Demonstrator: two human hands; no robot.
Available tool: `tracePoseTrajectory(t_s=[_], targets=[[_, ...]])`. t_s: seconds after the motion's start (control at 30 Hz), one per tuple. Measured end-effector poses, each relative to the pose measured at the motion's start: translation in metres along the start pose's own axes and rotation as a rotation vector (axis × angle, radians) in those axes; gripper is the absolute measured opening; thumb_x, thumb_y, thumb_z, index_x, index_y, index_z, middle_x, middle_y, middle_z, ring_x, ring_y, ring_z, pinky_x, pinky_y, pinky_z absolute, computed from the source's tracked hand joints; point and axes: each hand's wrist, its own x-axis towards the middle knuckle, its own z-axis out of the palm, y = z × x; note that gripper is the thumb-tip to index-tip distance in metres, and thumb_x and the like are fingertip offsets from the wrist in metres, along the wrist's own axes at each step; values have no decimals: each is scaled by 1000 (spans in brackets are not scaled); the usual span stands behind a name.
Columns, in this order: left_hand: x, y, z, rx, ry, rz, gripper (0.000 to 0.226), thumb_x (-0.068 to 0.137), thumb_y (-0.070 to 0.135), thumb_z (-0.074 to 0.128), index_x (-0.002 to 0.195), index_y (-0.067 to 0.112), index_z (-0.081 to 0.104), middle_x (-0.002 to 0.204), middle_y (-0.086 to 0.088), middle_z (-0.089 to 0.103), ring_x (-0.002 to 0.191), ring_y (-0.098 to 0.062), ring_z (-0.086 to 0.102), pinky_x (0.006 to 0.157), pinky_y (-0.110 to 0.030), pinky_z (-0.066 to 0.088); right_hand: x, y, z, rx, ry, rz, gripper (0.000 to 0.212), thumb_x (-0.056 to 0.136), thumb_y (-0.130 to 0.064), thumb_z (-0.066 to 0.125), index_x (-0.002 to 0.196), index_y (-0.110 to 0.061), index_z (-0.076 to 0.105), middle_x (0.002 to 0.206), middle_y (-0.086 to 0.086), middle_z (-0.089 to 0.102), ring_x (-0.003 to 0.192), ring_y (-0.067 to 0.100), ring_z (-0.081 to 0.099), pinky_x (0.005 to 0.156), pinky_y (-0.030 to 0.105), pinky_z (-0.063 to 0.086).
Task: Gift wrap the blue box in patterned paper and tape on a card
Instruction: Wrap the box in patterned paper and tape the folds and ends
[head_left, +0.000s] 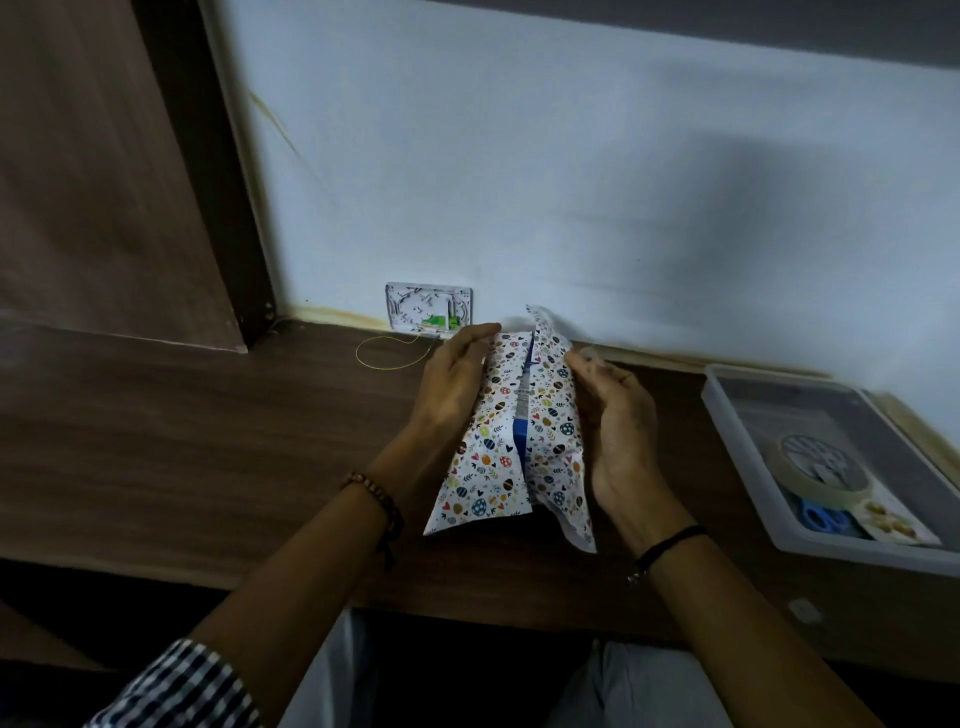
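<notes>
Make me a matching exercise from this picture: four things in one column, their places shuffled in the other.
Things
1. blue box
2. tape roll
3. beaded bracelet
4. black band

Places
A. left wrist
B. plastic tray
C. right wrist
D. inside the patterned paper, between the left hand and right hand

Pairs: 1-D, 2-B, 3-A, 4-C

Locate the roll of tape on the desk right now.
Head view: the tape roll lies in the clear plastic tray at the right end of the desk, just behind the blue scissors and to the right of the person's right hand.
</notes>
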Motion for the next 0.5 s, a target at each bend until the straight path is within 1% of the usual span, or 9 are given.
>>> tracePoseTrajectory(t_s=[0.07,0.1,0.13,0.2,0.23,0.27,0.33,0.4,0.5], targets=[[-4,0,-2,28,-62,45,28,104,20,47,126,20,64,99,2,60,69,-6,51,61,-23,43,0,-1,1,-19,8,-10,17,88,-27,69,101,-18,63,83,-5,70,58,3,68,59,27,53],[-5,1,-2,69,-87,83,26,103,19,48,122,20,66,109,6,59,76,-2,54,68,-22,46,-1,-2,1,-19,16,-11,14,89,-27,68,98,-18,62,82,-5,69,57,3,66,59,26,52],[-6,4,-1,122,-108,126,25,103,18,49,120,19,67,120,9,56,93,1,57,81,-23,48,-1,-2,1,-16,20,-13,12,90,-26,67,97,-19,62,82,-6,68,58,3,65,58,26,51],[-5,11,2,237,-149,181,27,104,19,47,121,15,67,138,8,48,123,-6,48,103,-29,42,-1,-3,3,-5,19,-13,13,91,-27,65,100,-17,62,85,-5,69,63,5,66,58,25,50],[-3,15,5,295,-164,184,29,104,20,45,120,11,68,143,3,47,129,-10,45,106,-31,38,-1,-4,5,0,15,-11,17,91,-28,65,103,-16,63,88,-3,71,67,7,68,60,26,51],[-1,20,7,329,-177,175,31,105,21,43,114,6,69,141,-2,50,127,-13,46,105,-31,38,-1,-3,6,4,3,-10,20,91,-28,64,105,-14,64,91,-1,73,70,9,70,61,27,52],[-3,30,13,277,-205,122,33,106,22,39,98,1,63,112,-7,61,100,-12,55,89,-26,42,0,-3,6,4,-15,-9,19,91,-28,64,104,-14,64,84,-4,75,67,8,71,61,27,53],[-4,36,17,162,-197,71,32,105,24,40,92,2,61,92,-12,63,81,-14,54,78,-27,44,1,-3,5,1,-34,-8,15,91,-26,64,101,-16,64,75,-8,74,63,6,71,59,25,52],[-5,35,18,103,-163,36,29,103,30,49,83,14,62,86,7,65,82,-4,61,78,-23,45,2,-3,3,0,-43,-12,18,92,-26,64,105,-14,66,85,-6,74,72,8,71,63,26,52]])
